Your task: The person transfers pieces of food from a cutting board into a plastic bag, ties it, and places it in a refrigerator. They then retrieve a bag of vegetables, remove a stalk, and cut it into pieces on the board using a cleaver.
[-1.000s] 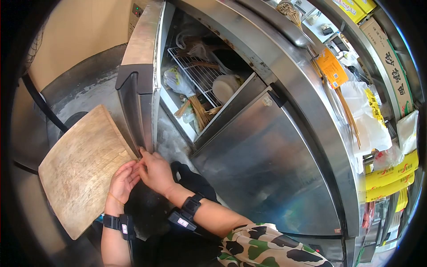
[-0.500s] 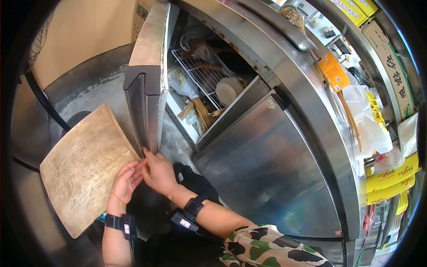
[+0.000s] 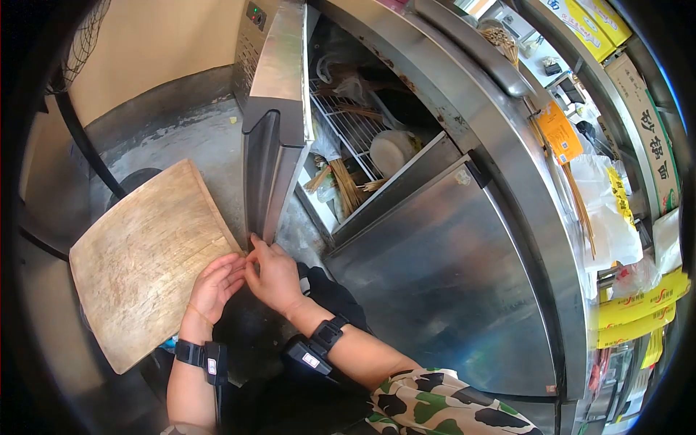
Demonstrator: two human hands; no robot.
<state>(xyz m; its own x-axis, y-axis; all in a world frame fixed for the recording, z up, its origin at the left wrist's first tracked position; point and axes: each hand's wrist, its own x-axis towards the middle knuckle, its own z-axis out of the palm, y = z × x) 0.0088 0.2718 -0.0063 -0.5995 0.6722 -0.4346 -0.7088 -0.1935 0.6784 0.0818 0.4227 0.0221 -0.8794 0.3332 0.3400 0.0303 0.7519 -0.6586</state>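
Note:
My left hand (image 3: 216, 288) is palm up beside the right edge of a worn wooden board (image 3: 148, 264), its fingers loosely bent and holding nothing visible. Close against its fingertips is my right hand (image 3: 274, 277), back up, with index finger and thumb apart. That index finger reaches the lower end of a steel fridge door (image 3: 279, 177), which stands open with a dark handle recess; whether it presses on the door is hard to tell. Inside the fridge, a wire rack (image 3: 353, 138), a white round container (image 3: 391, 152) and bundled wooden skewers (image 3: 344, 181) show.
A second steel door (image 3: 449, 283), shut, is to the right under the steel counter (image 3: 500, 167). On it lie an orange packet (image 3: 558, 132), thin sticks and plastic bags (image 3: 605, 210). Yellow boxes (image 3: 641, 308) sit at the far right. A dark pole (image 3: 83, 141) rises at the left.
The view has shifted, moving most things rightward. The open fridge door now covers more of the inside, including much of the white bag. Both hands keep nearly the same pose near the door's lower end.

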